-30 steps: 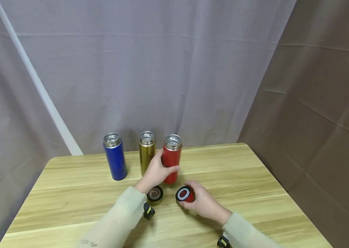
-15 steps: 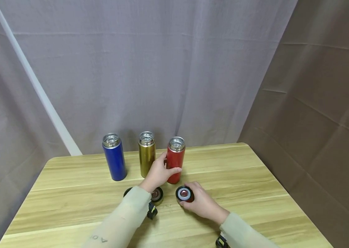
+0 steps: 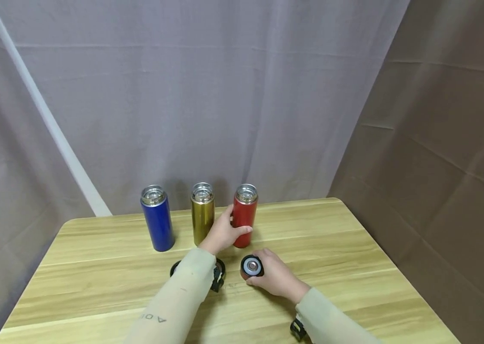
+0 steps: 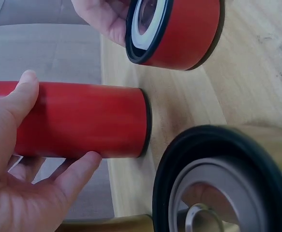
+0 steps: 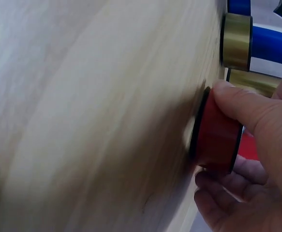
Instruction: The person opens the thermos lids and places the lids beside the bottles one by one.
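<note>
Toward the back of the wooden surface (image 3: 332,239), upright red flask (image 3: 244,217), mouth uncovered; left hand (image 3: 221,235) has fingers and thumb wrapped round its lower body. Just in front, right hand (image 3: 273,276) grips red lid (image 3: 251,267) on its side. Left sleeve hides most of gold lid (image 3: 220,272); left wrist view shows it close up, its black rim cut off. Right wrist view: blurred. Gold flask (image 3: 202,212) and blue flask (image 3: 156,218) stand leftward. Grey curtain (image 3: 190,95) behind, brown cloth (image 3: 448,143) at right.
</note>
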The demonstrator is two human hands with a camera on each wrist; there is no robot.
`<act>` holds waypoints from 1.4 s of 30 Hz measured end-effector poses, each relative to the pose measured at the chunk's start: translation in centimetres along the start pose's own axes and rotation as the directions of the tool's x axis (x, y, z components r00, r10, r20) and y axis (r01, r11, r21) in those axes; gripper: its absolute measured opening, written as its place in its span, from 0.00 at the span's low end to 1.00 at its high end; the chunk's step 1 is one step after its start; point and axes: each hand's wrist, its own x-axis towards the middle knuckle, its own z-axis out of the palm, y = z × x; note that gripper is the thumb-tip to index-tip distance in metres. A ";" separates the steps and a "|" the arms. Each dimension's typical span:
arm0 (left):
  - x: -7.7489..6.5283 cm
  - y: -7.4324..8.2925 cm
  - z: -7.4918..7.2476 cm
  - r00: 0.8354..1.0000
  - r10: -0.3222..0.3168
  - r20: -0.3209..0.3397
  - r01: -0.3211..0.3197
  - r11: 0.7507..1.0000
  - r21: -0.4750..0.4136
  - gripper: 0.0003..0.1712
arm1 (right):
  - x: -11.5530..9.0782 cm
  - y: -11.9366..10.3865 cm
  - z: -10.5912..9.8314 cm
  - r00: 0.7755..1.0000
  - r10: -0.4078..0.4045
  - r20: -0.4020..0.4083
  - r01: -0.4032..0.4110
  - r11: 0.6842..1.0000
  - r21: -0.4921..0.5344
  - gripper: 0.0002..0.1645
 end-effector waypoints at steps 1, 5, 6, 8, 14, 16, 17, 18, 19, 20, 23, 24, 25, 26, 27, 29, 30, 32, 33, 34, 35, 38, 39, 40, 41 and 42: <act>0.1 0.0 0.0 1.000 0.001 0.000 -0.001 1.000 0.000 0.38 | 0.0 0.0 0.1 1.000 0.000 -0.010 0.000 1.000 -0.008 0.38; 0.4 -0.3 0.2 1.000 0.009 -0.003 -0.009 1.000 -0.004 0.39 | 0.2 -0.2 0.3 0.999 0.009 -0.045 -0.010 0.999 -0.035 0.37; 0.5 -0.3 0.2 1.000 0.011 -0.005 -0.011 1.000 -0.002 0.39 | 0.2 -0.2 0.4 0.999 0.009 -0.053 -0.011 0.999 -0.042 0.37; 0.7 -0.4 0.2 1.000 0.018 -0.012 -0.018 1.000 0.000 0.39 | 0.3 -0.2 0.5 0.998 0.016 -0.065 -0.020 0.998 -0.052 0.37; 0.8 -0.3 0.4 1.000 0.027 0.000 -0.027 1.000 0.005 0.40 | 0.1 0.0 0.7 0.995 0.025 -0.097 -0.032 0.997 -0.069 0.36; 0.9 -0.3 0.6 0.999 0.031 0.006 -0.031 0.999 0.010 0.40 | -0.1 0.2 0.6 0.994 0.029 -0.103 -0.036 0.997 -0.069 0.37; 0.9 -0.2 0.7 0.999 0.035 0.009 -0.035 0.999 0.007 0.40 | -0.2 0.2 0.5 0.994 0.030 -0.104 -0.038 0.997 -0.071 0.37; 0.9 -0.2 0.8 0.999 0.037 0.010 -0.037 0.999 0.003 0.40 | -0.3 0.2 0.5 0.994 0.032 -0.103 -0.040 0.997 -0.070 0.37; 0.8 -0.2 0.8 0.999 0.039 0.011 -0.039 0.999 0.003 0.40 | -0.3 0.2 0.5 0.994 0.036 -0.100 -0.043 0.997 -0.071 0.37; 0.8 -0.2 0.8 0.999 0.040 0.012 -0.040 0.999 0.003 0.39 | -0.4 0.2 0.4 0.995 0.038 -0.093 -0.045 0.996 -0.073 0.37; 0.4 -0.4 0.4 0.999 0.040 0.011 -0.040 0.999 0.035 0.38 | -0.1 -0.2 0.5 0.998 0.033 -0.057 -0.037 0.997 -0.074 0.38; 0.3 -0.5 0.1 0.999 0.038 0.006 -0.038 0.998 0.049 0.38 | 0.1 -0.3 0.6 0.999 0.025 -0.045 -0.028 0.997 -0.072 0.38; 0.2 -0.7 -0.2 0.999 0.038 0.003 -0.038 0.997 0.066 0.38 | 0.3 -0.5 0.7 0.999 0.015 -0.035 -0.018 0.997 -0.072 0.38; 0.1 -0.8 -0.5 0.999 0.039 0.000 -0.039 0.996 0.078 0.37 | 0.5 -0.6 0.8 1.000 0.003 -0.027 -0.005 0.997 -0.072 0.38; -0.1 -0.8 -0.8 0.999 0.039 -0.001 -0.039 0.995 0.089 0.38 | 0.7 -0.7 0.9 1.000 -0.012 -0.021 0.010 0.997 -0.074 0.37; -0.4 -0.8 -1.3 0.999 0.038 0.007 -0.039 0.994 0.100 0.38 | 1.0 -0.8 1.0 0.999 -0.049 -0.014 0.048 0.995 -0.090 0.36; -0.7 -0.7 -1.5 0.999 0.041 0.013 -0.042 0.994 0.099 0.39 | 1.1 -0.7 1.0 0.998 -0.065 -0.010 0.064 0.993 -0.101 0.36; -1.6 -0.5 -1.8 0.999 0.036 0.035 -0.040 0.991 0.129 0.41 | 1.1 -0.6 0.9 0.996 -0.089 -0.005 0.087 0.988 -0.129 0.39; -2.1 -0.3 -2.0 0.998 0.036 0.046 -0.043 0.988 0.151 0.43 | 0.9 -0.5 0.7 0.995 -0.097 -0.006 0.095 0.986 -0.140 0.42; -2.7 0.0 -2.1 0.998 0.037 0.058 -0.046 0.983 0.176 0.43 | 0.7 -0.4 0.5 0.995 -0.103 -0.011 0.100 0.983 -0.153 0.44; -3.3 0.3 -2.2 0.997 0.043 0.066 -0.055 0.978 0.202 0.43 | 0.5 -0.3 0.4 0.994 -0.106 -0.019 0.101 0.980 -0.171 0.46; -5.7 1.1 -2.5 0.996 0.073 0.059 -0.088 0.939 0.333 0.44 | -0.1 -0.2 -0.2 0.988 -0.141 -0.068 0.121 0.962 -0.244 0.49; -6.6 1.2 -2.6 0.994 0.096 0.054 -0.109 0.919 0.378 0.43 | -0.2 -0.2 -0.4 0.982 -0.164 -0.088 0.134 0.951 -0.280 0.48; -7.5 1.4 -2.6 0.991 0.122 0.047 -0.131 0.896 0.424 0.43 | -0.4 -0.3 -0.5 0.977 -0.187 -0.106 0.144 0.935 -0.323 0.48; -8.4 1.4 -2.7 0.987 0.154 0.039 -0.154 0.868 0.471 0.44 | -0.5 -0.4 -0.7 0.970 -0.214 -0.119 0.156 0.916 -0.370 0.48; -9.2 1.4 -2.7 0.982 0.186 0.029 -0.174 0.839 0.516 0.44 | -0.5 -0.6 -0.8 0.963 -0.238 -0.130 0.165 0.895 -0.414 0.48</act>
